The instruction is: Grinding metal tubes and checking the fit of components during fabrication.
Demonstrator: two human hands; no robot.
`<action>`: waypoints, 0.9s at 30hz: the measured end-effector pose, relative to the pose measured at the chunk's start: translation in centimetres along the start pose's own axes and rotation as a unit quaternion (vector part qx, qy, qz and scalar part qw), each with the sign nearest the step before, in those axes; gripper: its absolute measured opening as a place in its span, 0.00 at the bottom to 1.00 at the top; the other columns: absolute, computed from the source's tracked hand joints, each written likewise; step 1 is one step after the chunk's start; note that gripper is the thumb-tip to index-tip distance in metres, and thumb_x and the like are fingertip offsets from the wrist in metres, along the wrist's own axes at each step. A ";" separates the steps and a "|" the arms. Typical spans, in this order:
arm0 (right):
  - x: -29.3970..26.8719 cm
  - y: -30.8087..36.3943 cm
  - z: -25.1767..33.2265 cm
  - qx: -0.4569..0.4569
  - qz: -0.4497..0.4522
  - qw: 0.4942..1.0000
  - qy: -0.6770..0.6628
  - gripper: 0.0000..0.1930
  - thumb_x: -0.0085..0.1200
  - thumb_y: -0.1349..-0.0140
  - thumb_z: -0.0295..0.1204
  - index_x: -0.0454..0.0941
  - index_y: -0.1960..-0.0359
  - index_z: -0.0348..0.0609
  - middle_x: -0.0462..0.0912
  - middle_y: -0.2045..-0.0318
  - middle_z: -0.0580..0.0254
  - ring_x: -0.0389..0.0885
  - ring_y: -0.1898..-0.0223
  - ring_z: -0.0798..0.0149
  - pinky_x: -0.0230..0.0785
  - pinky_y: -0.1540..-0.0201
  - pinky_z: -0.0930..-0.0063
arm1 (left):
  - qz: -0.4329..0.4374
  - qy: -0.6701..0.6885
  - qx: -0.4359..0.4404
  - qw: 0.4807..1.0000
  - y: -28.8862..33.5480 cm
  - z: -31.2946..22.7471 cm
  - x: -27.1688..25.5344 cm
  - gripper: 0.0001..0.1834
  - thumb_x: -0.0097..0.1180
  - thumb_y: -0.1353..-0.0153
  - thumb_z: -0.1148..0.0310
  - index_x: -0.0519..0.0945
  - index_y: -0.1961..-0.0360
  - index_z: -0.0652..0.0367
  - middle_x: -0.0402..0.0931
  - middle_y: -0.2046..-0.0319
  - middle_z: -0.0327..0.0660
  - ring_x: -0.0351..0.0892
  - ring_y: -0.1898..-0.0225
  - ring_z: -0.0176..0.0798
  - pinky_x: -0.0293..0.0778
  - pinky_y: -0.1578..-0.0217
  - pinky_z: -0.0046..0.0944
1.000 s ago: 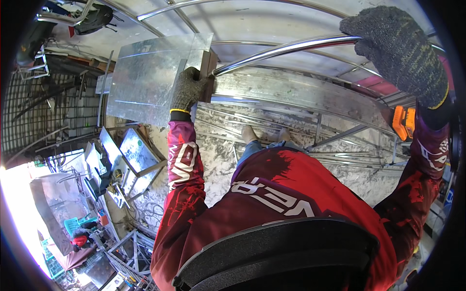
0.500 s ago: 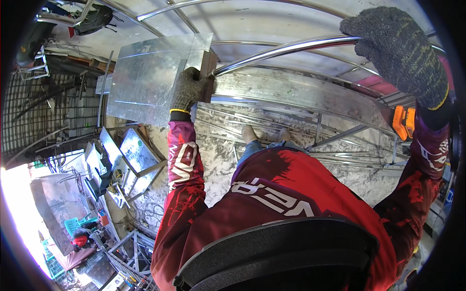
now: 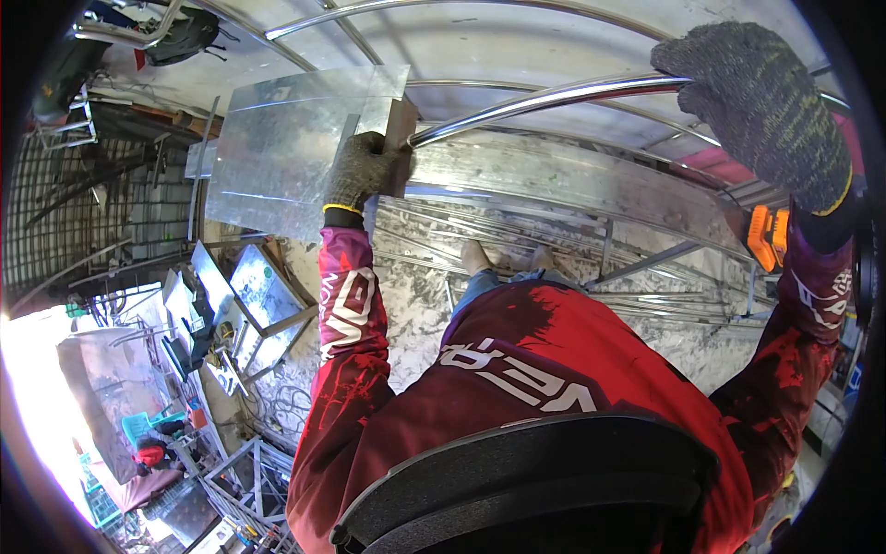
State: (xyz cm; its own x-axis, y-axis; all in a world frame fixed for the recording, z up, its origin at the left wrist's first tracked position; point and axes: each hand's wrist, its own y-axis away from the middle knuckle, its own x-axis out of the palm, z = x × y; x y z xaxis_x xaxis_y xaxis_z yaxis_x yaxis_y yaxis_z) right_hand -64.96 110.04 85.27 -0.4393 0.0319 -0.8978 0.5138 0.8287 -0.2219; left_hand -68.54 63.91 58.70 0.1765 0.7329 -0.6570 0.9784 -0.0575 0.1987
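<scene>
My right hand [image 3: 766,120], in a dark grey knit glove, is closed round the far right end of a shiny round metal tube [image 3: 554,100]. The tube slants down to the left, and its other end meets a dark upright block [image 3: 400,143] at the edge of a metal sheet [image 3: 277,138]. Beside that block my gloved left hand [image 3: 360,173] is closed, its fingers curled and mostly hidden. A narrow metal strip [image 3: 347,134] shows just above the left hand. What the left hand grips, I cannot make out.
A long flat metal beam [image 3: 572,175] runs right from the block. Curved shiny rails [image 3: 443,7] cross at the top. Orange clamp-like pieces [image 3: 766,235] hang by the right forearm. Metal frames [image 3: 249,485] stand lower left; a person in a red cap [image 3: 149,455] is beyond.
</scene>
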 end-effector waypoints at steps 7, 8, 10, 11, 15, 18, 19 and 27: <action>-1.0 -0.3 1.6 0.092 0.045 0.994 -0.025 0.22 0.66 0.45 0.26 0.85 0.46 0.51 0.84 0.56 0.57 0.82 0.53 0.49 0.74 0.50 0.55 | -0.015 -0.037 -0.026 0.999 1.4 -3.1 0.2 0.23 0.66 0.40 0.55 0.85 0.64 0.70 0.85 0.73 0.57 0.86 0.71 0.48 0.79 0.65 0.46; -0.9 0.0 1.7 0.087 0.044 0.995 -0.017 0.21 0.65 0.45 0.27 0.85 0.46 0.50 0.84 0.56 0.57 0.82 0.53 0.49 0.74 0.50 0.55 | -0.018 -0.037 -0.027 0.999 1.5 -3.0 0.1 0.23 0.66 0.40 0.55 0.85 0.64 0.70 0.85 0.73 0.57 0.86 0.71 0.48 0.79 0.65 0.46; -0.4 0.4 1.8 0.054 0.020 0.998 -0.011 0.19 0.65 0.44 0.28 0.85 0.48 0.50 0.85 0.55 0.56 0.82 0.53 0.48 0.73 0.49 0.54 | -0.012 -0.038 -0.013 0.999 1.4 -2.7 0.0 0.24 0.67 0.40 0.54 0.85 0.63 0.71 0.85 0.72 0.57 0.87 0.69 0.50 0.79 0.65 0.48; -0.2 0.7 2.1 0.040 0.008 0.999 -0.013 0.19 0.64 0.44 0.28 0.85 0.49 0.49 0.85 0.55 0.56 0.81 0.53 0.48 0.73 0.49 0.54 | -0.013 -0.037 -0.013 0.999 1.5 -2.7 0.0 0.24 0.67 0.40 0.54 0.85 0.63 0.71 0.85 0.72 0.57 0.87 0.69 0.50 0.79 0.65 0.48; 0.1 2.1 4.4 0.127 0.062 0.990 -0.010 0.16 0.64 0.44 0.28 0.85 0.53 0.47 0.86 0.55 0.55 0.83 0.54 0.49 0.75 0.50 0.56 | -0.012 -0.061 -0.027 0.998 1.6 -3.0 0.0 0.24 0.66 0.41 0.53 0.85 0.64 0.70 0.84 0.71 0.59 0.87 0.68 0.55 0.79 0.63 0.50; 0.5 3.8 6.9 0.191 0.142 0.968 -0.075 0.18 0.65 0.42 0.33 0.83 0.49 0.52 0.84 0.61 0.58 0.83 0.58 0.49 0.76 0.53 0.55 | -0.019 -0.079 -0.014 0.997 1.2 -2.6 0.0 0.23 0.65 0.41 0.53 0.85 0.64 0.69 0.84 0.69 0.61 0.86 0.66 0.58 0.79 0.62 0.51; 1.1 4.6 7.7 0.219 0.129 0.959 -0.124 0.18 0.65 0.43 0.32 0.83 0.49 0.50 0.85 0.61 0.57 0.84 0.59 0.48 0.76 0.54 0.56 | -0.023 -0.093 -0.009 0.995 1.2 -2.4 0.0 0.23 0.65 0.42 0.54 0.85 0.64 0.68 0.84 0.69 0.61 0.86 0.64 0.59 0.79 0.61 0.51; 6.8 10.7 14.6 0.369 0.064 0.875 -0.306 0.15 0.65 0.43 0.28 0.85 0.52 0.45 0.87 0.60 0.50 0.86 0.59 0.45 0.78 0.55 0.57 | 0.007 -0.087 -0.006 0.996 0.9 -2.0 -0.2 0.20 0.64 0.41 0.56 0.84 0.65 0.67 0.84 0.73 0.50 0.82 0.72 0.41 0.76 0.66 0.46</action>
State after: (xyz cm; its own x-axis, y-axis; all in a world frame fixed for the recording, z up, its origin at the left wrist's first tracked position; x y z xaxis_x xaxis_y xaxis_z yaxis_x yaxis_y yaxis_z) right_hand -51.69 110.97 71.20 0.0178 -0.3942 -0.9189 0.9652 0.2465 -0.0870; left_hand -67.92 65.04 60.45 0.2077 0.6030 -0.7702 0.9745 -0.0590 0.2167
